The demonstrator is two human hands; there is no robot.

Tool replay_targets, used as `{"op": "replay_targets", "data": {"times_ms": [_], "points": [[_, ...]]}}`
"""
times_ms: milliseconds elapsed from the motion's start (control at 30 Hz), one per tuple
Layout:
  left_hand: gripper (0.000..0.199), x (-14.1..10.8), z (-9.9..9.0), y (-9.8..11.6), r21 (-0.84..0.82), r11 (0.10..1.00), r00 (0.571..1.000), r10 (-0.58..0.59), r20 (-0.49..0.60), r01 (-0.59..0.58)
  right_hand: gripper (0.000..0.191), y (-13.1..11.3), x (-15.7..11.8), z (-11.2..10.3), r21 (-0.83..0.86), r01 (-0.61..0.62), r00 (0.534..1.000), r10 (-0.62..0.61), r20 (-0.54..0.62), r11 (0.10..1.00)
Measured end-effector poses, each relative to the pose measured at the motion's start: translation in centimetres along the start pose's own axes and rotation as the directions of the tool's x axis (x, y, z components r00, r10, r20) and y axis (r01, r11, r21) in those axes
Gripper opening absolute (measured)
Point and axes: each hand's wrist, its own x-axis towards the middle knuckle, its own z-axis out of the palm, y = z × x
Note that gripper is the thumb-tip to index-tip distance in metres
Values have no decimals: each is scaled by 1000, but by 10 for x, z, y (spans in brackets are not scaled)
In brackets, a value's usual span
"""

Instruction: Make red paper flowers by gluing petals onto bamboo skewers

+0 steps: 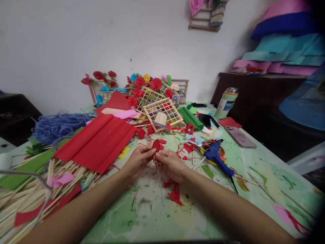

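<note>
A small red paper petal (156,145) stands upright between my two hands at the middle of the table. My left hand (139,158) pinches its left edge between thumb and fingers. Just right of it, my right hand (170,163) is closed at the petal's base, where a thin wire (159,184) hangs down toward the table. More red petals (161,141) lie right behind the fingertips. Red paper scraps (175,195) rest on the table below my right hand.
A blue glue gun (218,159) and scissors (194,142) lie to the right, with a phone (240,137) and a bottle (226,102) beyond. Red crepe paper (96,142) covers sticks (27,206) at left. Small lattice frames (162,113) with paper flowers (155,84) are piled behind.
</note>
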Motion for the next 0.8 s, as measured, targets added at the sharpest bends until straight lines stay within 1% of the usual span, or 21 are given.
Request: {"op": "replay_targets", "data": {"times_ms": [67,133,233,300,367,467,600,700,800], "points": [[21,0,1,-4,18,1000,1000,2,-12,-2,32,4,1,-5,-124,20,998,-26,-53,992],[21,-1,0,-8,51,998,999,33,-37,-31,30,5,2,-10,-293,54,988,-94,-124,955],[21,-1,-3,-14,109,991,992,90,-93,-80,24,5,4,-15,-524,133,949,-260,-177,842],[21,-1,-4,-16,113,991,989,82,-123,-69,21,5,5,-17,-600,176,928,-336,-164,780],[22,-1,-4,-18,89,996,989,38,-141,-25,18,6,4,-17,-602,198,932,-340,-130,773],[23,0,-3,-19,43,998,989,-30,-144,37,17,7,3,-16,-535,183,960,-267,-83,825],[25,0,-3,-19,-20,995,988,-95,-119,94,20,11,3,-16,-487,130,967,-219,-130,864],[24,0,-3,-20,-31,994,990,-103,-99,100,24,16,5,-18,-492,113,966,-211,-150,863],[22,1,-4,-21,-42,996,991,-87,-98,83,28,19,5,-19,-509,111,966,-213,-147,854]]}}
